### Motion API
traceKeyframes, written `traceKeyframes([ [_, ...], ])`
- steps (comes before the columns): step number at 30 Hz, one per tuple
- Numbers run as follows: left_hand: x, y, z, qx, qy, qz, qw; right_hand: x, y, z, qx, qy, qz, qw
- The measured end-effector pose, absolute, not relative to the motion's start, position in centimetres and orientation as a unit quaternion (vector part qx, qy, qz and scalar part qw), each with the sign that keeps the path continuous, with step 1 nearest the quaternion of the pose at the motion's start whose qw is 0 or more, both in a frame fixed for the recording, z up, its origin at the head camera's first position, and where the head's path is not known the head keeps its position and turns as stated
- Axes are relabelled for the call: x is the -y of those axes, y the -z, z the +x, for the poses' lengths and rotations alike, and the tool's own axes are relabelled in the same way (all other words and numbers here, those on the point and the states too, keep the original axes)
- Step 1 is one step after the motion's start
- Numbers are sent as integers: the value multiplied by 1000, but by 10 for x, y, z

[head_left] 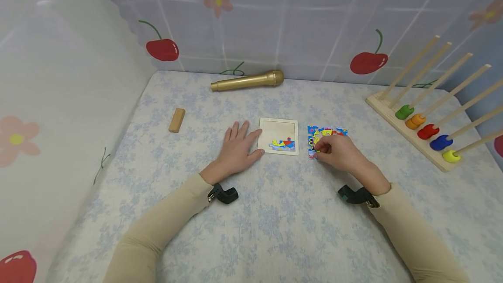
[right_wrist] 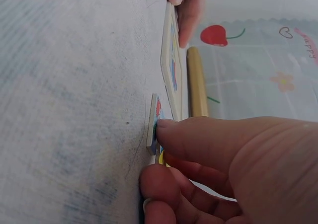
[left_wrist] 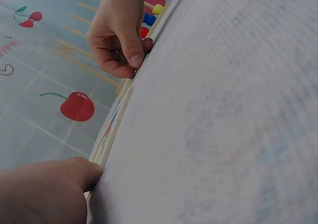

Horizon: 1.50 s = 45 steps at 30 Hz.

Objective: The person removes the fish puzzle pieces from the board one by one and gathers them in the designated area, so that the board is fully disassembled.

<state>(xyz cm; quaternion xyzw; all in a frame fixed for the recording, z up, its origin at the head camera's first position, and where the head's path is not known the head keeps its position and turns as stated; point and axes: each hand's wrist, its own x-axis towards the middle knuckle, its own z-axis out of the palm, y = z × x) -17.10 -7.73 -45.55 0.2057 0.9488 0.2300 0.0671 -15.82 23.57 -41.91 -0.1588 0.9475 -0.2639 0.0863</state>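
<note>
My left hand (head_left: 237,150) lies with its fingers spread on the cloth, thumb and forefinger touching the left edge of a square wooden puzzle tray (head_left: 275,130). A few joined colourful pieces (head_left: 284,144) fill the tray's lower right part. Right of the tray, my right hand (head_left: 337,152) is over a patch of loose jigsaw pieces (head_left: 312,130) and partly covers them. Its thumb and fingers pinch a puzzle piece (right_wrist: 153,122) at the patch's near left corner. In the left wrist view, the tray (left_wrist: 113,129) shows edge-on beside the left thumb.
A gold toy microphone (head_left: 247,82) lies at the back of the table. To the left is a small wooden block (head_left: 177,120). A wooden peg stand (head_left: 408,130) with coloured beads and tall rods occupies the right side. Patterned curtains border the back and left.
</note>
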Motion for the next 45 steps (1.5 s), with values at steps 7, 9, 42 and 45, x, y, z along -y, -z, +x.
traceKeyframes([
  [7, 77, 455, -171, -949, -228, 204, 74, -235, 418, -158, -949, 262, -154, 85],
  [9, 77, 455, -171, -950, -228, 203, 75, -235, 418, -158, -949, 262, -154, 83],
  [42, 77, 452, -170, -949, -228, 205, 74, -159, 400, -191, -929, 249, -239, 134],
  [45, 77, 452, -170, -949, -228, 207, 72, -151, 405, -191, -929, 246, -243, 135],
])
